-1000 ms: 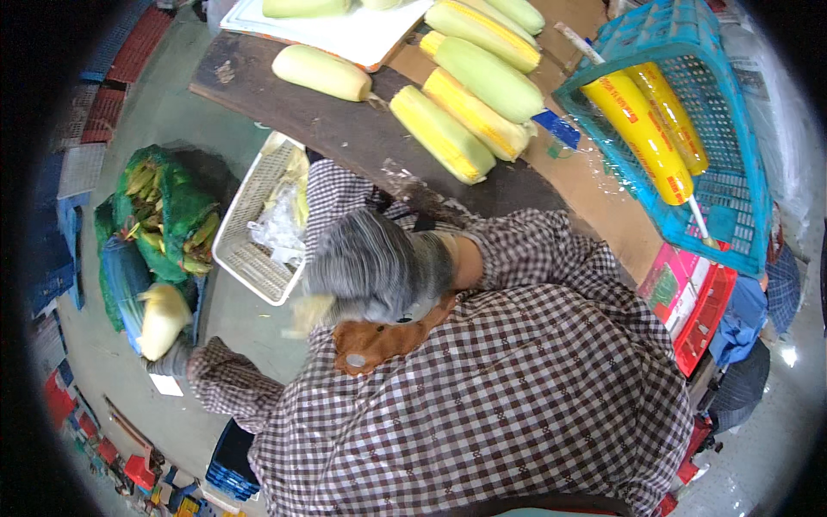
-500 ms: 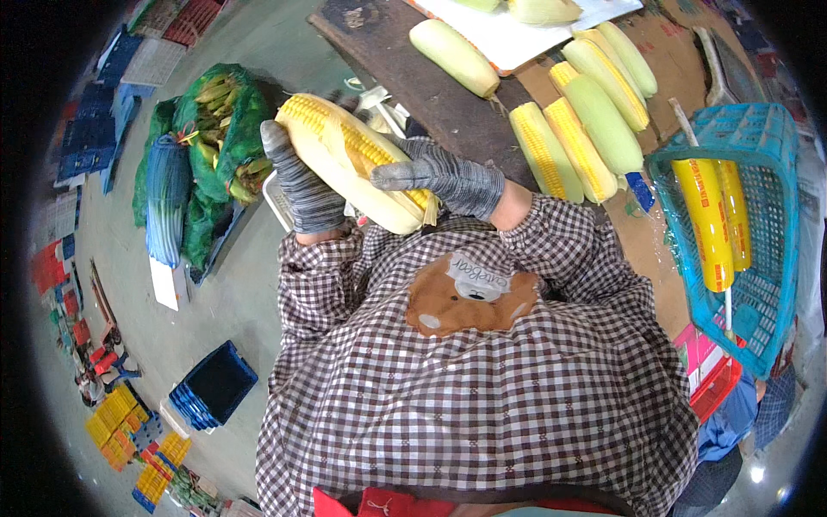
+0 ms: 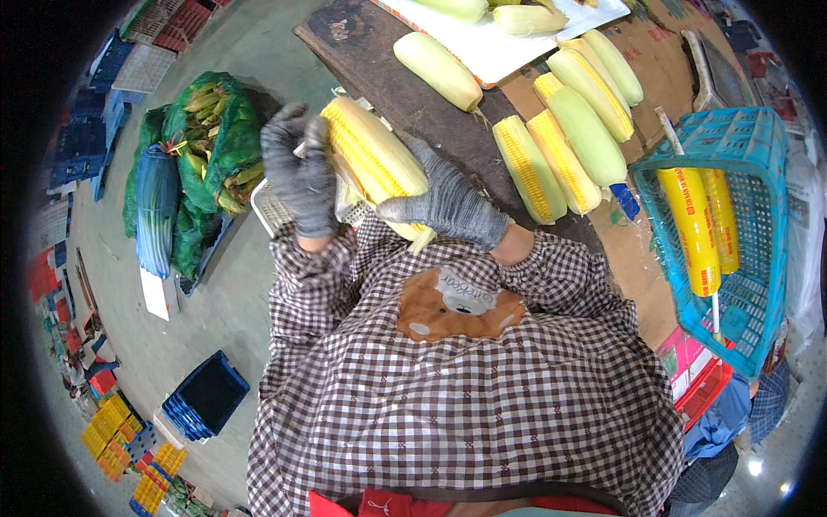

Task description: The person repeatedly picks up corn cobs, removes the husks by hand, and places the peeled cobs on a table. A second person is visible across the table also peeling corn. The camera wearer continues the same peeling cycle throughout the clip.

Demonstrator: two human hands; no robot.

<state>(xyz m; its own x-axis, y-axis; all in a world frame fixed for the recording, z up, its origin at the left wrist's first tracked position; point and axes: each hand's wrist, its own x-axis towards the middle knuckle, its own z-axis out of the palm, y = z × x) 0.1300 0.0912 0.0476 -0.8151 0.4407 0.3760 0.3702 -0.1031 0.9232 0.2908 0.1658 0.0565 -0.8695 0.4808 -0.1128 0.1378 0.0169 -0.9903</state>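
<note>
My right hand (image 3: pixel 439 202), in a grey knit glove, is closed on a partly husked corn cob (image 3: pixel 366 146) with yellow kernels showing and pale husk hanging below. My gloved left hand (image 3: pixel 300 172) is open just left of that cob, fingers raised and apart; whether its thumb touches the cob I cannot tell. A white basket (image 3: pixel 264 207) sits behind my hands, partly hidden. On the dark bench (image 3: pixel 336 30) lie several trimmed cobs (image 3: pixel 521 168), some showing kernels and some pale green. A white tray (image 3: pixel 482 62) at the top holds more corn.
A blue basket (image 3: pixel 749 345) holding yellow film rolls (image 3: pixel 685 228) stands right, beside a red crate (image 3: pixel 698 401). Green mesh sacks of corn (image 3: pixel 198 155) and a blue bundle (image 3: pixel 157 198) are on the floor at left. Stacked dark blue crates (image 3: pixel 207 392) stand lower left.
My left hand has loosened from the cob and its fingers have risen. The cob has turned more upright in my right hand, showing more kernels on its left side.
</note>
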